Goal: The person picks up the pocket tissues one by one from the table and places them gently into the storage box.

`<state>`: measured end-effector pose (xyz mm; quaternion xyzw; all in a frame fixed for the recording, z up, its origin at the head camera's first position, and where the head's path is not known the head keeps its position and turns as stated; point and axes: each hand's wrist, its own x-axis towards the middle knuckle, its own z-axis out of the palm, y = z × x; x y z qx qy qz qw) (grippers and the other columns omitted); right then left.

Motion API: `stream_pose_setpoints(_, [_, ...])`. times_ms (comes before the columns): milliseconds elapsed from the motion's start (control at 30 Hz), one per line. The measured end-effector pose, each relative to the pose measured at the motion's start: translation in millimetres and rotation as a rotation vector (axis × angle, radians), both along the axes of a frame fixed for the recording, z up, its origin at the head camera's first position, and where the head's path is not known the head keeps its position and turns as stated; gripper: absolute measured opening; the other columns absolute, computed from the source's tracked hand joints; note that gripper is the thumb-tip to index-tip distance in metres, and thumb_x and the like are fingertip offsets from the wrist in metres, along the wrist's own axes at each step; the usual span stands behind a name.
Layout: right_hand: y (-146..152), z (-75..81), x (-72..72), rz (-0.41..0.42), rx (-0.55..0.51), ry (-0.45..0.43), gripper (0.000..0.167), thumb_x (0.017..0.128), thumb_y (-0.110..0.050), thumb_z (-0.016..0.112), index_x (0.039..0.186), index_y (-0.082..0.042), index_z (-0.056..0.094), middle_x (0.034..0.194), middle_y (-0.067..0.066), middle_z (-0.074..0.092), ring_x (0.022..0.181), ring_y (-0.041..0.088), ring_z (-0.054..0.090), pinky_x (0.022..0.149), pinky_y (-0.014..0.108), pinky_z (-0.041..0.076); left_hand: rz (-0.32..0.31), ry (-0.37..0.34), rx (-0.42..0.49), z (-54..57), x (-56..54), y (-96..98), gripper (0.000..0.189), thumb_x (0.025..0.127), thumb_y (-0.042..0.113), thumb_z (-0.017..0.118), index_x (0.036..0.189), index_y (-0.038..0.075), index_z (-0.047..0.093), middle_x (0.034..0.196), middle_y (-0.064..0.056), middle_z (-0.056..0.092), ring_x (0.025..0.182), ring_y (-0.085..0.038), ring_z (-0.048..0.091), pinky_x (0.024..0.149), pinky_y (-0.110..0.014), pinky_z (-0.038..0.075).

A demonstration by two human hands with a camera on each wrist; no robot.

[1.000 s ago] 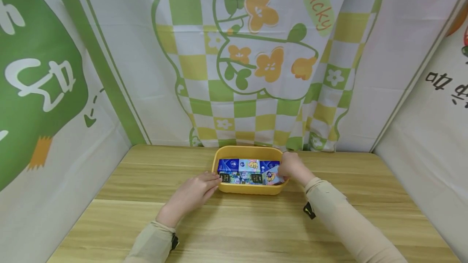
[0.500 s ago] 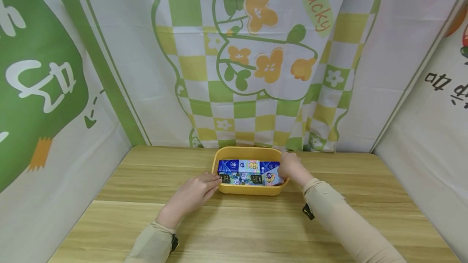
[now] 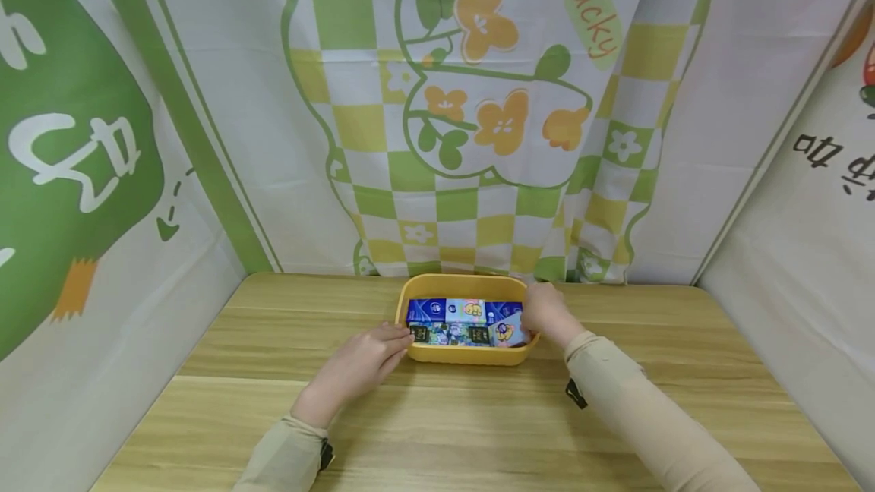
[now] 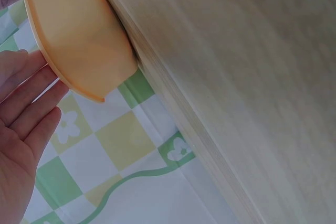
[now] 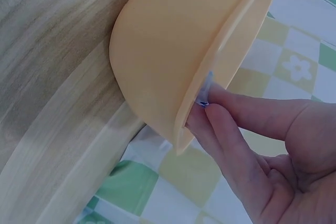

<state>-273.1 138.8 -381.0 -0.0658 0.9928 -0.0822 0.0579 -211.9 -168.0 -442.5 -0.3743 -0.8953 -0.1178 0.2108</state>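
A yellow plastic basket [image 3: 466, 356] stands at the back of the table, holding several small tissue packs in two rows. Blue packs [image 3: 427, 310] and a light pack with a yellow cartoon figure [image 3: 470, 310] make up the far row; flower-patterned packs with black labels [image 3: 431, 334] lie nearer. At the front right corner my right hand [image 3: 550, 313] pinches a tilted light-blue tissue pack [image 3: 507, 332]; its edge [image 5: 205, 90] shows between thumb and fingers in the right wrist view. My left hand [image 3: 365, 359] rests with extended fingers [image 4: 34, 85] on the basket's left rim.
The wooden table [image 3: 437, 424] reaches toward me from the basket. Right behind it hangs a green-and-yellow checked curtain [image 3: 451, 203]. Printed cloth walls [image 3: 198, 196] close off both sides.
Hardly anything differs: the right forearm has shifted very slightly left, and the pinched tissue pack sits a touch lower in its corner. The left hand stays at the rim.
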Motion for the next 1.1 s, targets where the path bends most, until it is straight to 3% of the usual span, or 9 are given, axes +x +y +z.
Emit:
stream_pose_setpoints(233, [-2,0.8,-1.6,-0.017,0.009,0.002,0.021,0.068,-0.005,0.077,0.054,-0.009,0.061,0.061,0.005,0.061,0.06,0.018,0.052,0.052,0.027,0.05,0.015,-0.019,-0.004,1.9,1.7,0.7,0.027,0.088,0.012,0.066,0.114,0.005,0.068,0.117,-0.013,0.067,0.108,-0.029,0.064,0.095,-0.039,0.054])
stream_pose_setpoints(533, [-3,-3.6,-5.5,-0.027,-0.018,0.021,0.015,0.071,0.002,0.068,0.061,-0.008,0.063,0.06,0.005,0.063,0.058,0.019,0.059,0.053,0.028,0.053,0.006,-0.004,0.005,1.2,1.0,0.1,0.027,0.087,0.012,0.067,0.113,0.004,0.068,0.116,-0.013,0.068,0.107,-0.029,0.065,0.094,-0.039,0.055])
stream_pose_setpoints(667, [-6,-0.8,-4.0,-0.063,-0.021,-0.009,0.01,0.069,0.001,0.07,0.069,-0.006,0.063,0.063,0.006,0.061,0.058,0.021,0.058,0.046,0.027,0.05,0.003,0.003,0.004,0.4,0.5,-0.4,0.027,0.087,0.012,0.067,0.112,0.004,0.069,0.115,-0.013,0.068,0.107,-0.029,0.065,0.094,-0.04,0.055])
stream_pose_setpoints(767, [-10,3.3,-1.7,-0.089,-0.015,-0.059,0.015,0.065,0.0,0.075,0.074,-0.005,0.064,0.063,0.006,0.063,0.057,0.021,0.059,0.042,0.026,0.049,0.003,0.005,0.0,0.3,0.4,-0.4,0.026,0.087,0.012,0.067,0.112,0.003,0.069,0.115,-0.014,0.068,0.107,-0.03,0.065,0.094,-0.04,0.055])
stream_pose_setpoints(1100, [-19,5.7,-5.2,-0.042,0.083,-0.09,0.017,0.061,0.003,0.078,0.071,-0.002,0.066,0.077,0.014,0.067,0.06,0.021,0.062,0.048,0.026,0.054,0.006,0.003,0.001,0.3,0.3,-0.5,0.027,0.086,0.012,0.068,0.112,0.004,0.069,0.115,-0.013,0.068,0.106,-0.029,0.065,0.093,-0.04,0.056])
